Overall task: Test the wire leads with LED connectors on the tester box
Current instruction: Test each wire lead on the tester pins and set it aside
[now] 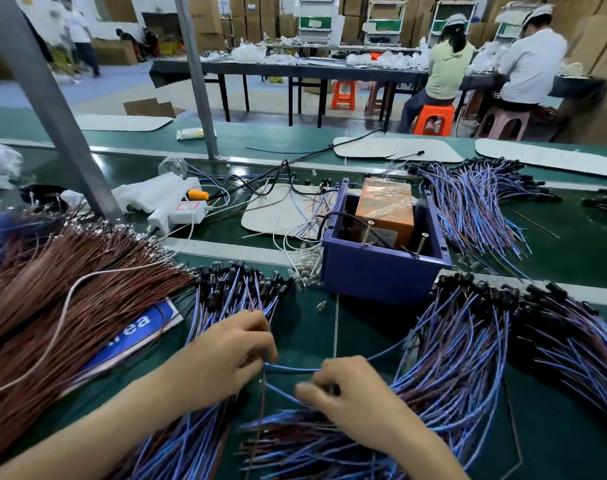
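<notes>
Left hand (pixel 225 355), right hand (pixel 350 396) pinch wire lead (pixel 291 369) | tester box (pixel 374 277) beyond

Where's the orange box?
In the head view, the orange taped cardboard box sits inside the dark blue plastic bin, right of centre, with a blue wire bundle to its right.

A blue sign (pixel 135 336) is laid just left of the left hand (pixel 225 355); a white gun-shaped tool (pixel 177 211) is seen beyond it, and orange stools (pixel 433 119) far beyond.

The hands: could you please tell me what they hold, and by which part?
A blue wire lead runs between them: the left hand pinches it mid-wire; the right hand grips its other stretch, blurred.
</notes>
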Tool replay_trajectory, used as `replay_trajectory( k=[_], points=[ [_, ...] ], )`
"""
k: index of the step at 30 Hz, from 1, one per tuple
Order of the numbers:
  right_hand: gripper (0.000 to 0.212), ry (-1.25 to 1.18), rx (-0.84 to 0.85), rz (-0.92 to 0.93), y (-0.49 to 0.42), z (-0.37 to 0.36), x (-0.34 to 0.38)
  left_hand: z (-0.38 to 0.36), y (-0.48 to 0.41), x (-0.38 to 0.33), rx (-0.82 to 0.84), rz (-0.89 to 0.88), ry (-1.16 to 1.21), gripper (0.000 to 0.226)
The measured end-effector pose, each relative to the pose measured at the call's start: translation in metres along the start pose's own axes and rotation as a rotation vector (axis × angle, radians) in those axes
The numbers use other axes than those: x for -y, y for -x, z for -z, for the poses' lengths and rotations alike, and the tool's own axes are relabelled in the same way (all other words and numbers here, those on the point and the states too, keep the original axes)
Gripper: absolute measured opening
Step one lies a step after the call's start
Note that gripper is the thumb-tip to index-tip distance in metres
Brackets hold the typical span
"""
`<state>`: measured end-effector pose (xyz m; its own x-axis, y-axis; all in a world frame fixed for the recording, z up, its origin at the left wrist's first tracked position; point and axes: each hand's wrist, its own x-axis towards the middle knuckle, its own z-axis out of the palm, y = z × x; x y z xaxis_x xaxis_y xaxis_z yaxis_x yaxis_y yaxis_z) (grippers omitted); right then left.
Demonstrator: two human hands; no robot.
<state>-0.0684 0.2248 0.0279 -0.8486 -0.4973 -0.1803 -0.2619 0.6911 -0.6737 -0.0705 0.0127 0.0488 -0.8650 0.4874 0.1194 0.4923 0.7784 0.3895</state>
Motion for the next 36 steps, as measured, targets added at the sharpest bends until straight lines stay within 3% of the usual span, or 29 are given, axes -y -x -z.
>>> replay_trajectory(
  k=[2, 5, 8, 11, 13, 14, 16, 18, 19, 21, 24, 27, 31, 34, 36],
  points=[
    [0.043, -0.336, -0.132, -0.07, -0.007, 0.002, 0.007, 0.005, -0.001, -0.011, -0.087, -0.051, 0.065, 0.017],
    [0.043, -0.916, -0.11, -0.192, -0.026, 0.007, 0.023, 0.008, 0.0, -0.037, -0.125, -0.178, 0.14, 0.017],
    [0.034, -0.976, -0.126, -0.205, -0.04, 0.008, 0.032, 0.004, 0.002, -0.058, -0.041, -0.378, 0.1, 0.016],
    [0.025, -1.063, -0.21, -0.21, -0.041, 0.008, 0.028, -0.007, 0.007, -0.063, -0.066, -0.428, 0.126, 0.017],
    [0.02, -1.094, -0.261, -0.176, -0.035, 0.011, 0.021, -0.017, 0.008, -0.06, -0.21, -0.298, 0.129, 0.029],
    [0.019, -1.095, -0.274, -0.157, -0.031, 0.012, 0.017, -0.02, 0.008, -0.059, -0.262, -0.18, 0.137, 0.051],
    [0.02, -1.098, -0.286, -0.139, -0.022, 0.019, 0.013, -0.023, 0.002, -0.062, -0.219, 0.084, 0.254, 0.095],
    [0.018, -1.151, -0.295, -0.125, -0.014, 0.029, 0.009, -0.028, -0.006, -0.066, -0.096, 0.285, 0.459, 0.11],
    [0.016, -1.177, -0.302, -0.109, -0.009, 0.036, 0.008, -0.028, -0.01, -0.067, -0.041, 0.334, 0.609, 0.104],
    [0.017, -1.218, -0.331, -0.086, -0.001, 0.051, 0.006, -0.022, -0.016, -0.072, 0.022, 0.321, 0.865, 0.067],
    [0.016, -1.342, -0.444, -0.089, 0.009, 0.075, -0.001, -0.006, -0.021, -0.076, 0.131, 0.278, 1.039, 0.035],
    [0.022, -1.424, -0.66, -0.133, 0.019, 0.105, -0.02, 0.006, -0.024, -0.073, 0.135, 0.261, 0.961, 0.024],
    [0.016, -1.283, -0.864, -0.152, 0.028, 0.136, -0.058, 0.022, -0.019, -0.055, 0.152, 0.272, 0.782, 0.022],
    [0.019, -1.063, -0.944, -0.249, 0.024, 0.144, -0.086, 0.032, -0.014, -0.043, 0.175, 0.25, 0.623, 0.02],
    [0.022, -0.69, -0.93, -0.375, 0.023, 0.143, -0.098, 0.034, -0.013, -0.04, 0.146, 0.253, 0.608, 0.018]
  ],
)
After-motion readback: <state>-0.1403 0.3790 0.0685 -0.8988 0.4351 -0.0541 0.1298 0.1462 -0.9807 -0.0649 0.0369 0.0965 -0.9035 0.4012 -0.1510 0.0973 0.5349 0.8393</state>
